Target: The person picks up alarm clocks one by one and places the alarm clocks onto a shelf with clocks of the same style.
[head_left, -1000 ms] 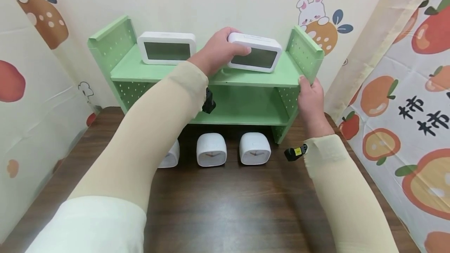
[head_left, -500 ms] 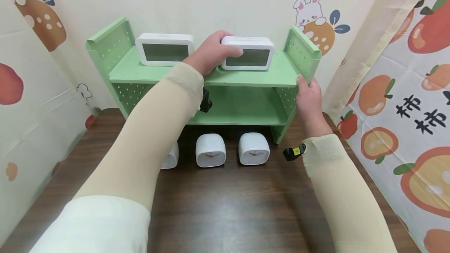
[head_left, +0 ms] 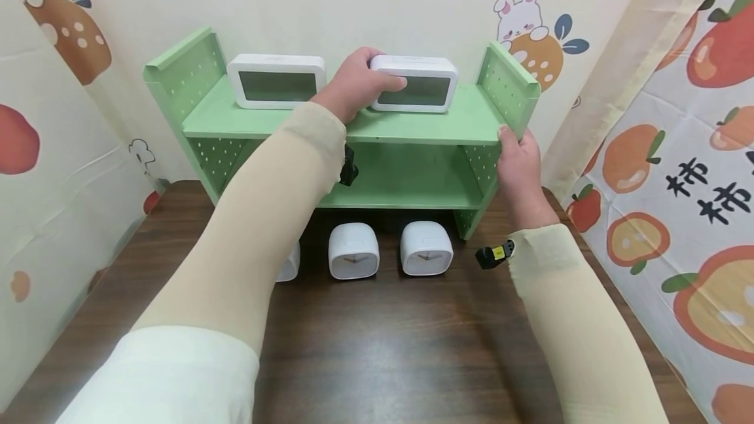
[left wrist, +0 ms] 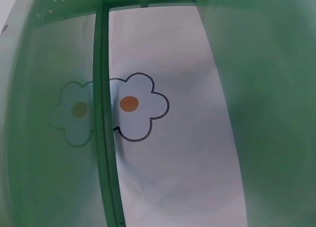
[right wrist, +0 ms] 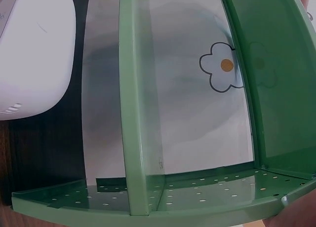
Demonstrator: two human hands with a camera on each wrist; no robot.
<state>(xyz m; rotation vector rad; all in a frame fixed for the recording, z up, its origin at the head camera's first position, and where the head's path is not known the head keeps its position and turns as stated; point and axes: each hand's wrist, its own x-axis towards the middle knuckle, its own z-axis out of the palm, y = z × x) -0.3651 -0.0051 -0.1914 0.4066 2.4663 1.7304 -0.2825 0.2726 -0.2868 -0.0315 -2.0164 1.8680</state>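
Bright, even light fills the head view. Nearer than the left fingers point(head_left: 393, 82), soft glare pales the dark surface point(head_left: 377, 345); shadow pools beneath the green shelf point(head_left: 424, 126). Both wrist views look dimmer, hazy, bowed at the edges.

On the top tier of the green shelf point(head_left: 424, 127), the person's left hand point(head_left: 353, 84) holds a white digital clock point(head_left: 415, 65) by its left end, thumb across the front. A second digital clock point(head_left: 277, 82) stands toward the shelf's left side, its grey screen facing me too. The right hand point(head_left: 520, 172) grips the shelf's right side, thumb up by the front corner. Down at the shelf's foot I see three small rounded clocks point(head_left: 355, 247) in a row on the dark wooden table point(head_left: 377, 345), the leftmost half hidden by a forearm. Behind the shelf, beyond its right side, a printed rabbit point(head_left: 520, 17) decorates the wall point(head_left: 377, 2).
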